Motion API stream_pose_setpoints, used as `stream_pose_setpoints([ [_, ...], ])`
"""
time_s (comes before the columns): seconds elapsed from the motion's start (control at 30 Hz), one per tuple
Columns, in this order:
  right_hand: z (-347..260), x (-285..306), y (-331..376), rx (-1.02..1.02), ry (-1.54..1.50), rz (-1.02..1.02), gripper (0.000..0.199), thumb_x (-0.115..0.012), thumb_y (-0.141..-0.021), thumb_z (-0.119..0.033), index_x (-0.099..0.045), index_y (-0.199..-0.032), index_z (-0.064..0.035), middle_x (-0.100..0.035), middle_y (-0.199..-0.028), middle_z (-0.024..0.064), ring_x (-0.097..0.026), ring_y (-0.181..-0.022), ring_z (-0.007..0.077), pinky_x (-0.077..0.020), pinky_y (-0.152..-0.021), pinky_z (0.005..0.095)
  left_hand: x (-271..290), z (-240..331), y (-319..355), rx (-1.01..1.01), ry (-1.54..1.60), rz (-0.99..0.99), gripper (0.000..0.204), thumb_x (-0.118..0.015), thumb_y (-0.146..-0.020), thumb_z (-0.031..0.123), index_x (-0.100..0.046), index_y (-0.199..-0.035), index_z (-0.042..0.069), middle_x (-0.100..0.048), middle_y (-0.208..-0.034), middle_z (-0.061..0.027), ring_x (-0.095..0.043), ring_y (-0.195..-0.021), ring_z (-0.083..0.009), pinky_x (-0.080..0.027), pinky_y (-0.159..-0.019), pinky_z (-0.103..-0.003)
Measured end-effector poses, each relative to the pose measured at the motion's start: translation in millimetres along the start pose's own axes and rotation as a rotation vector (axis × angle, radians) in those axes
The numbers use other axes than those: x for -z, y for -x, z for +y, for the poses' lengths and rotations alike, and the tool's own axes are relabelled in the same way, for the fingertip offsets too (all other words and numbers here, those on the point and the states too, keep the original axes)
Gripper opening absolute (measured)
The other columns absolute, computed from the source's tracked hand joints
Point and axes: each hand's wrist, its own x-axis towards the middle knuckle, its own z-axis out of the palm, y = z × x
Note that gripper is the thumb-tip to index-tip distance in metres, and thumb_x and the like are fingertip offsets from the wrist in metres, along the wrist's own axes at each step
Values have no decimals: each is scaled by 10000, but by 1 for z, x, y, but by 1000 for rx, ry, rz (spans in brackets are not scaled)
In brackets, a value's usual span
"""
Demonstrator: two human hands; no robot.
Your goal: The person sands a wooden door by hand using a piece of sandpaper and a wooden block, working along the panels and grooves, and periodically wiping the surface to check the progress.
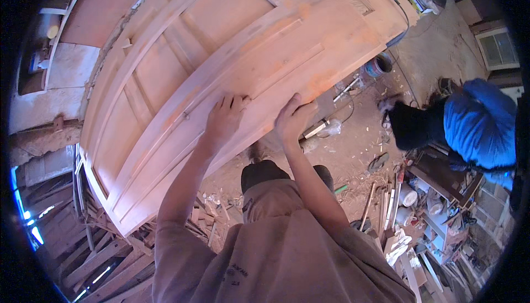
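Note:
In front of me lies a large wooden panelled door point(265, 76), pale reddish brown with orange patches, raised mouldings and recessed panels. My left hand point(225, 116) presses on its near face, beside a long moulding. The fingers there are bent and close together, slightly blurred; whatever lies under them is hidden. To the right, my right hand point(293, 118) is at the door's near edge, with the thumb over the top and the other fingers closed against the edge, partly out of sight.
Wood scraps point(105, 259) are heaped below the door's left end. A bucket point(379, 64) stands beyond the near edge. A sandal point(379, 162) lies on the littered floor. At the right, another person in blue clothing point(477, 123) bends near piled boards and containers.

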Motion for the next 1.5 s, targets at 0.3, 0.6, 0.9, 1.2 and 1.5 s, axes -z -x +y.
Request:
stream_pose_setpoints([
  [0.3, 7, -6, 5, -73, -52, -32, 609, -481, -1037, -401, -366, -1310, 131, -440, -1199, 343, -445, -1129, 513, -366, -987, 566, -12, 22, -70, -235, -208, 104, 355, -582, -878, 116, -623, -1230, 100, -577, -1071, -104, -563, -1034, -277, -500, -899, -392],
  [0.6, 15, -11, 2, -55, 30, 22, 551, -464, -1044, -359, -374, -1311, 115, -441, -1242, 342, -443, -1165, 504, -377, -997, 555, -24, 73, -142, -206, -28, 210, 211, -591, -911, 149, -581, -1100, 55, -595, -1062, -122, -586, -1048, -294, -496, -892, -408],
  [0.9, -7, -1, 4, -88, 20, 61, 528, -489, -1035, -362, -405, -1307, 83, -472, -1286, 304, -493, -1168, 490, -445, -956, 550, -38, 97, -212, -248, -29, 169, 242, -551, -989, 233, -603, -1131, 45, -637, -1149, -163, -615, -1066, -372, -494, -938, -460],
  [1.2, -5, -4, 4, -67, 22, 158, 473, -480, -1040, -348, -450, -1234, 83, -495, -1198, 298, -508, -1108, 482, -426, -953, 536, 19, 21, -125, -230, 156, 142, 347, -595, -982, 289, -563, -1190, 13, -633, -1101, -256, -603, -1028, -452, -498, -881, -538],
  [1.5, -3, -8, 6, -9, 27, 141, 430, -491, -1039, -315, -462, -1176, 92, -496, -1118, 313, -517, -1032, 481, -405, -921, 542, 3, 21, -82, -162, 111, 131, 202, -605, -964, 170, -636, -1144, 85, -653, -1095, -150, -607, -1060, -376, -491, -929, -476],
])
